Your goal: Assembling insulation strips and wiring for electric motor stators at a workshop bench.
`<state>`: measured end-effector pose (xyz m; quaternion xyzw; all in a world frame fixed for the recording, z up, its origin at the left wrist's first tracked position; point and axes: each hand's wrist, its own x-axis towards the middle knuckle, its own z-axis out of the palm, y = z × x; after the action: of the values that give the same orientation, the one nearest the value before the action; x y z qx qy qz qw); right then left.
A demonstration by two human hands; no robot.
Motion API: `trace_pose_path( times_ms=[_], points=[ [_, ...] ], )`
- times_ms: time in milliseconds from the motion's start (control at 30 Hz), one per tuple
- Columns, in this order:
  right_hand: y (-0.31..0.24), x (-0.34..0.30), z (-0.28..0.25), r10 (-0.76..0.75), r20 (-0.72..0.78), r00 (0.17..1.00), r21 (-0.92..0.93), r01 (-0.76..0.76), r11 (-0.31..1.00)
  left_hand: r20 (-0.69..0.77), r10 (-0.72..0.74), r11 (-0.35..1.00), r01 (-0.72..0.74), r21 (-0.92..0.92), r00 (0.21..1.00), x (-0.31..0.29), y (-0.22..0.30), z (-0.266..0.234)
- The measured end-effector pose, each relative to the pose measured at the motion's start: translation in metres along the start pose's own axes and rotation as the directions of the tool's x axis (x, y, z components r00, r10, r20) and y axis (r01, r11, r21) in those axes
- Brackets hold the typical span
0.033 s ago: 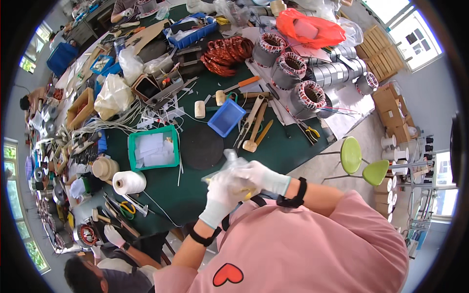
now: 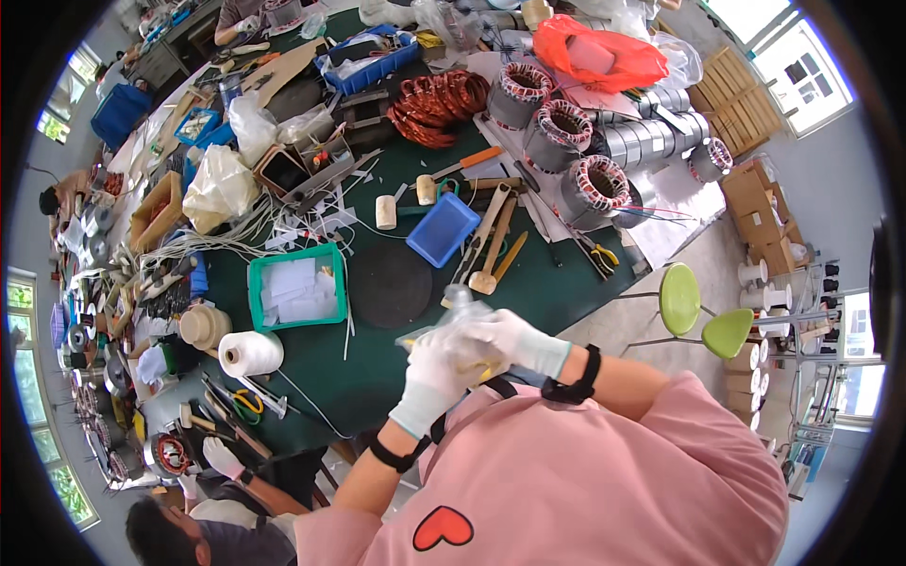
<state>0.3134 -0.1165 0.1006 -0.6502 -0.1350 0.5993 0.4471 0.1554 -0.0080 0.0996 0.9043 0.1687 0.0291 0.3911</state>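
Observation:
In white gloves, both my hands are closed around a crumpled clear plastic bag [image 2: 459, 300] just in front of my chest, at the table's near edge. My left hand [image 2: 432, 370] grips its left side, and my right hand [image 2: 510, 338] covers its right side and top. Something yellowish shows through the plastic low between the gloves, too hidden to name. Beyond the bag lie a blue plastic tray [image 2: 444, 231], a round black mat [image 2: 393, 285] and a mallet [image 2: 483, 282] with a wooden handle.
A green tray [image 2: 343, 283] of white paper slips and a white thread spool [image 2: 250, 353] stand left. Wound motor stators [image 2: 595, 193] line the far right, near pliers [image 2: 604, 255]. A co-worker's gloved hand [image 2: 222, 457] is at lower left; two green stools [image 2: 679, 300] stand right.
My hands and the bag have shifted slightly to the right. The blue tray sits a little farther right than before.

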Motion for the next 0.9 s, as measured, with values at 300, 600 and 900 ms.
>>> trace_pose_path(
  times_ms=[300, 600, 900],
  points=[
    [0.012, 0.000, -0.116, 0.117, -0.262, 0.958, 0.257, -0.047, 0.965, -0.177, 0.262, 0.962, -0.271, -0.031, 0.949, 0.108, 0.027, 0.091],
    [0.071, 0.022, -0.156, -0.569, 0.070, 0.819, -0.943, 0.241, 0.231, 0.245, -0.352, 0.905, 0.395, -0.155, 0.903, 0.139, -0.016, 0.141],
    [0.053, 0.062, -0.166, -0.308, 0.114, 0.944, -0.944, 0.200, 0.263, -0.559, -0.491, 0.773, 0.630, 0.074, 0.668, 0.037, -0.140, -0.024]
  ],
)
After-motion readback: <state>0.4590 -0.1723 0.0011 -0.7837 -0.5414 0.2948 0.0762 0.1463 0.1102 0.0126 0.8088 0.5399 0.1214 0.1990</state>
